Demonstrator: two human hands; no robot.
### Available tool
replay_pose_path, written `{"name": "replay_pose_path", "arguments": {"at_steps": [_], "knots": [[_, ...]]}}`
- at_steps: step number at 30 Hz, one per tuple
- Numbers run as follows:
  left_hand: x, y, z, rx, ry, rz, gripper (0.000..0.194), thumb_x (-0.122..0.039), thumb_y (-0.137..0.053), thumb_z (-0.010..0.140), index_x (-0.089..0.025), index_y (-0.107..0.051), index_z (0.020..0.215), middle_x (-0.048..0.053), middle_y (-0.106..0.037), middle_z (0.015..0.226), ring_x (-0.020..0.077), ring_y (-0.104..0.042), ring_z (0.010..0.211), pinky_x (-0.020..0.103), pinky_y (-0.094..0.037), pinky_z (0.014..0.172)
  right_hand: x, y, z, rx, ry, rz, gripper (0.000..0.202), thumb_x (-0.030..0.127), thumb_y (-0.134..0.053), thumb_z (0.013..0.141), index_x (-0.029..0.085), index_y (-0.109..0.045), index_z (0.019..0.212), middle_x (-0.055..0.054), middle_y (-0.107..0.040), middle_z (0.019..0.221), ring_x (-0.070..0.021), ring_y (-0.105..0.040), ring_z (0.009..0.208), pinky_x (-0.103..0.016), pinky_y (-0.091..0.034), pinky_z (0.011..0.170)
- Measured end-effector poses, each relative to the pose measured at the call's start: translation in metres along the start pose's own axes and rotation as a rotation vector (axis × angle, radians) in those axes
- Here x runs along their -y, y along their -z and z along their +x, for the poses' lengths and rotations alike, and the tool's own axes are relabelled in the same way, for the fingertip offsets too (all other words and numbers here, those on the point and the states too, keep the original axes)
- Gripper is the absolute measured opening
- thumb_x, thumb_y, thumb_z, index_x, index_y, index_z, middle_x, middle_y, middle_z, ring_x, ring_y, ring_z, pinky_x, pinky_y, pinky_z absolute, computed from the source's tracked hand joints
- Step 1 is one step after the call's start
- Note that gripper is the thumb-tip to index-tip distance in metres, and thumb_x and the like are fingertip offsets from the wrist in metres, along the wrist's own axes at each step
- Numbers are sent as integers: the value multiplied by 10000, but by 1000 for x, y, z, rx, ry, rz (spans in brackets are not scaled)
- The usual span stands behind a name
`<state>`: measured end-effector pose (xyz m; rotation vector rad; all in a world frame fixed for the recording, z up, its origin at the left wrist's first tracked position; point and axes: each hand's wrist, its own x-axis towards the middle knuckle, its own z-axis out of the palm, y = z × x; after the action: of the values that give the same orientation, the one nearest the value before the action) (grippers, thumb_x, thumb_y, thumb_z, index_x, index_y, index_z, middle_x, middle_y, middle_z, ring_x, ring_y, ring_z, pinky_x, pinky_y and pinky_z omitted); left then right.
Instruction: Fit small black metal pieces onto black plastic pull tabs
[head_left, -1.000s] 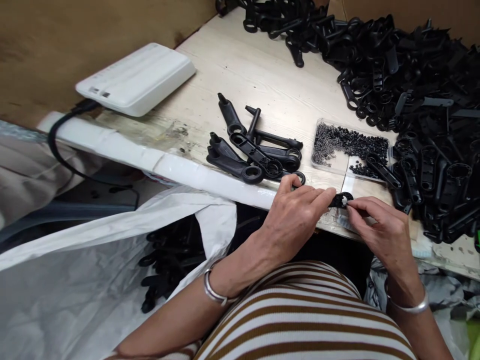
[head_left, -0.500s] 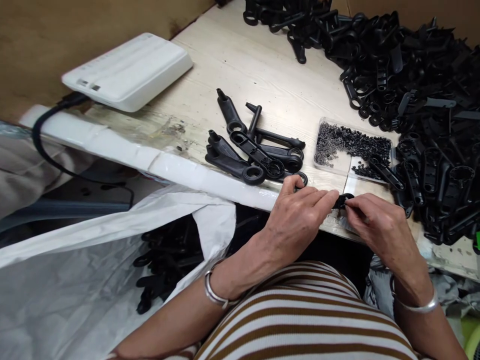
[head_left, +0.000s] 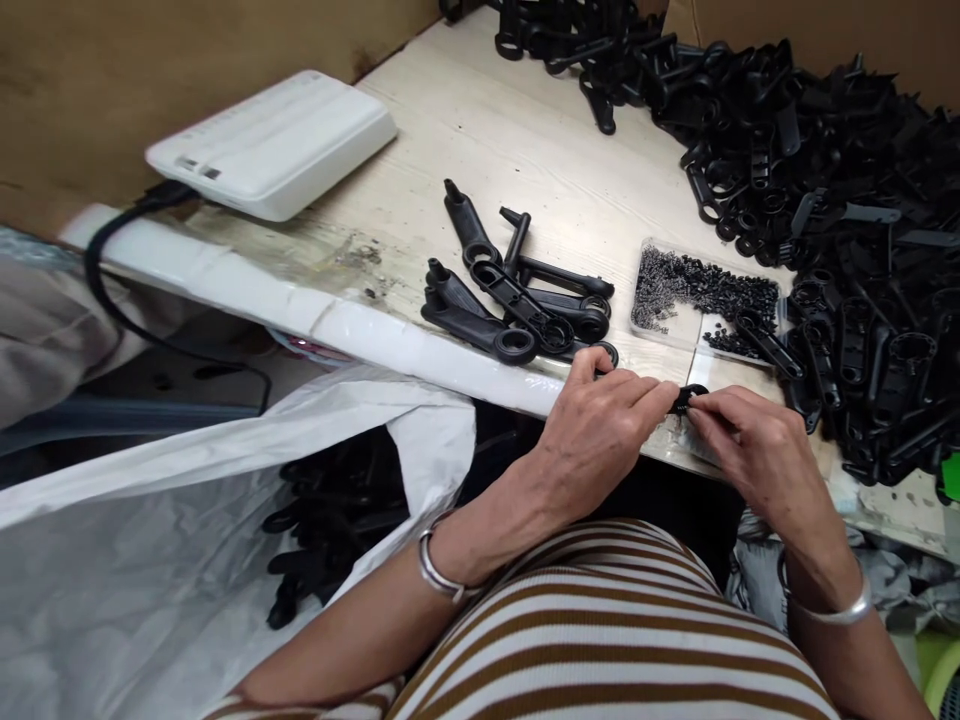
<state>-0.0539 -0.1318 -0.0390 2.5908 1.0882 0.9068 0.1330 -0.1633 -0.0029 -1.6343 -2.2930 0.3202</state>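
Note:
At the table's front edge my left hand (head_left: 600, 425) is closed around a black plastic lever part (head_left: 691, 396), whose ringed end pokes out past the fingers. The rest of that part is hidden by the hand. My right hand (head_left: 757, 445) pinches at the ringed end, its thumb and forefinger pressed together; whatever sits between the fingertips is too small to make out. Just beyond the hands stands a clear plastic box (head_left: 664, 338) with tiny springs (head_left: 660, 285) on its left and small black pieces (head_left: 739, 298) on its right. Several black levers (head_left: 525, 300) lie beside my left hand.
A large heap of black levers (head_left: 840, 200) covers the table's right and back. At the left sits a white device (head_left: 274, 140) with a black cable (head_left: 97, 270). Below the front edge hangs a white sack (head_left: 150, 590) holding more black parts (head_left: 330, 520).
The view has shifted slightly. Both hands stay at the same spot on the lever part, with the right fingertips moved only a little at its ringed end.

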Motion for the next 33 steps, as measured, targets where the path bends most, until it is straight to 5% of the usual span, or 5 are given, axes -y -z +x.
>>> {"name": "replay_pose_path", "arguments": {"at_steps": [12,16,20,24,33], "knots": [[0,-2,-1,11,2,7,160,-54,-508,905,-169,-591,979,-9,-723,829,140,-641,777,355,-323,829,-13,-6,-3,-113,-180,197,116,240,-601,876,192,-702,846,-30,-724,805,-152,-657,696,-263,-507,649],[-1,1,-1,-67,-17,-1,128,-94,-508,934,-159,-596,1000,13,-738,891,139,-656,800,360,-357,818,-21,-5,-10,-208,-247,214,133,280,-612,867,190,-696,815,-24,-715,775,-142,-641,636,-266,-518,620],[-1,5,4,-215,-218,195,187,-100,-429,974,-142,-605,1018,72,-747,983,160,-656,855,361,-406,816,-25,-4,-16,-317,-261,151,124,273,-612,868,191,-680,805,-19,-696,746,-132,-615,607,-259,-512,595],[4,6,14,-163,-442,411,187,-67,-437,955,-111,-615,994,104,-732,1011,178,-650,922,358,-443,844,-27,-9,-21,-341,-180,110,98,226,-592,883,195,-670,832,-28,-708,802,-141,-646,679,-260,-522,651],[9,16,19,-172,-522,627,231,-97,-430,968,-158,-653,980,32,-736,1056,128,-647,946,294,-489,848,-34,-18,-25,-362,-114,114,85,190,-577,896,189,-651,853,-30,-699,808,-139,-643,688,-261,-518,687]]}}
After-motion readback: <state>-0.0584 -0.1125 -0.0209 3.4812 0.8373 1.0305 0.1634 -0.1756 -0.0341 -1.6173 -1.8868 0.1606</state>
